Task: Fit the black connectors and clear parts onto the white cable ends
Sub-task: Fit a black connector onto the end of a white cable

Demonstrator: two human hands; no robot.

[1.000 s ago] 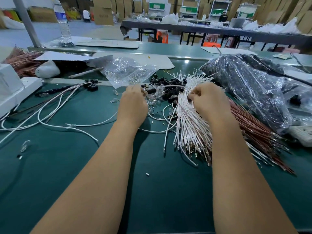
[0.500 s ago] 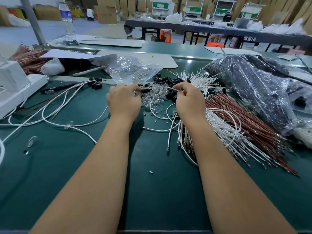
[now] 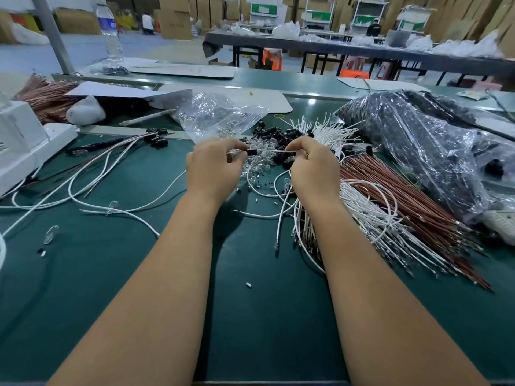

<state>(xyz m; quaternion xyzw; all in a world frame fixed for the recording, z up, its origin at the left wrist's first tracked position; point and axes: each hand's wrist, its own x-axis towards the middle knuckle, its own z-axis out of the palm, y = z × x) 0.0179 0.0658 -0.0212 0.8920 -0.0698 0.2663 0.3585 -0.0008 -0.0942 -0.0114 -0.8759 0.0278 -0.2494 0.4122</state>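
Left hand (image 3: 213, 169) pinches a small black cylindrical connector (image 3: 251, 152) while right hand (image 3: 313, 169) grips the thin white cable (image 3: 271, 151); feeding straight, held taut, likely seats it cleanly.

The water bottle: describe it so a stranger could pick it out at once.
Start at the green table and look to its far left edge, beside the slanted grey pole. There stands the water bottle, upright, clear plastic with a blue label. It is the only bottle and the tallest thing there.
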